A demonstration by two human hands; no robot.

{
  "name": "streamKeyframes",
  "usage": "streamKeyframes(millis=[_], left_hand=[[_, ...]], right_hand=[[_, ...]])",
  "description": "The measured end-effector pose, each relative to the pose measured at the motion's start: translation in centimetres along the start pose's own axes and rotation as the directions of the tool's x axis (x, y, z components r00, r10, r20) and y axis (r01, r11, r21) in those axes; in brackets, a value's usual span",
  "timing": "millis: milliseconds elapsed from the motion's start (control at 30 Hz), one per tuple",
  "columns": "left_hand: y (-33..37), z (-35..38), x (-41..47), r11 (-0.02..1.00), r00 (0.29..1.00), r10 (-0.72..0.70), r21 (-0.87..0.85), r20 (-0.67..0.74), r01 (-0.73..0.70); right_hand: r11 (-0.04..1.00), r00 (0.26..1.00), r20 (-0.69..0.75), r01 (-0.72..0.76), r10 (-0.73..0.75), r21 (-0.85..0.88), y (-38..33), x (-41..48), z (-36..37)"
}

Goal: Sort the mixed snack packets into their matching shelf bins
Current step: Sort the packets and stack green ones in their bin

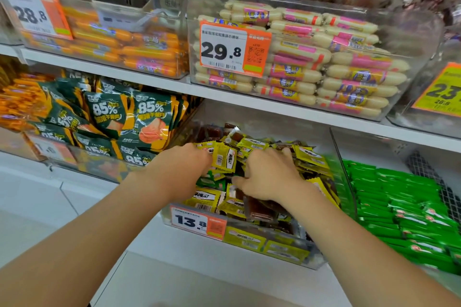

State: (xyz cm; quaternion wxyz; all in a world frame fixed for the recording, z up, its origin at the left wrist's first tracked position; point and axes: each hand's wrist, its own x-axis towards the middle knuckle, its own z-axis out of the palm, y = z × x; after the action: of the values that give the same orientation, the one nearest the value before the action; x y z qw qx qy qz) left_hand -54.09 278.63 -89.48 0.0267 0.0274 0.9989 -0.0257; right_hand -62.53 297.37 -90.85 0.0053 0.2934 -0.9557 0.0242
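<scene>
Both hands are sunk into the clear bin (pixel 319 257) at 6 o'clock, the one with the 13.8 price tag (pixel 197 222) on its front wall. It holds a loose heap of small yellow packets (pixel 309 157), with a few dark green packets (pixel 212 180) and clear brown ones (pixel 259 207) mixed in. The left hand (pixel 184 167) reaches in from 7 o'clock with its fingertips at an upright yellow packet (pixel 224 157); the fingers are hidden, so I cannot tell whether it is pinched. The right hand (pixel 272 179) lies palm-down on the heap, fingers curled into it and thumb out toward 9 o'clock; whether it holds anything is also hidden. These sachets look light, thin and glossy, likely to slide over one another and crumple softly. A pinch on a crimped end seam would probably hold better than on the slick flat face. The green strays sit between the two hands, partly buried, so the yellow ones on top stand in the way. At 3 o'clock, past a clear divider wall (pixel 341 172), lie bright green packets (pixel 399 197), a likely home. Dark green 85% pouches (pixel 147 119) fill 9 o'clock, white sausages (pixel 336 67) 1 o'clock and orange sausages (pixel 139 52) 11 o'clock.
</scene>
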Motion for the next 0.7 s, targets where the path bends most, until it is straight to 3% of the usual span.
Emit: streamKeyframes(millis=[67,200,333,433,600,700], left_hand=[[0.0,0.0,0.0,1.000,0.999,-0.025,0.003,-0.039,0.025],[0.1,-0.3,0.1,0.999,0.968,-0.031,-0.031,-0.251,0.024],[0.7,-1.0,0.1,0.998,0.924,-0.051,0.025,-0.380,0.066],[1.0,-1.0,-0.1,0.987,0.919,-0.104,0.077,-0.381,0.143],[1.0,-0.3,-0.3,0.989,0.928,-0.126,0.028,-0.351,0.145],[1.1,-0.3,-0.4,0.988,0.924,-0.142,0.010,-0.355,0.156]], right_hand=[[0.997,0.999,0.027,-0.041,0.043,-0.063,-1.2,0.3,0.3],[0.995,0.971,0.222,-0.083,0.094,-0.056,-2.4,0.9,0.8],[0.991,0.977,0.191,-0.070,0.091,-0.113,-2.3,1.7,1.5],[0.998,0.985,0.167,-0.029,0.038,-0.051,-1.9,1.9,1.7],[0.992,0.992,0.124,0.003,-0.019,0.126,-1.3,2.0,1.5],[0.991,0.993,0.115,0.004,-0.020,0.137,-0.8,2.1,0.9]])
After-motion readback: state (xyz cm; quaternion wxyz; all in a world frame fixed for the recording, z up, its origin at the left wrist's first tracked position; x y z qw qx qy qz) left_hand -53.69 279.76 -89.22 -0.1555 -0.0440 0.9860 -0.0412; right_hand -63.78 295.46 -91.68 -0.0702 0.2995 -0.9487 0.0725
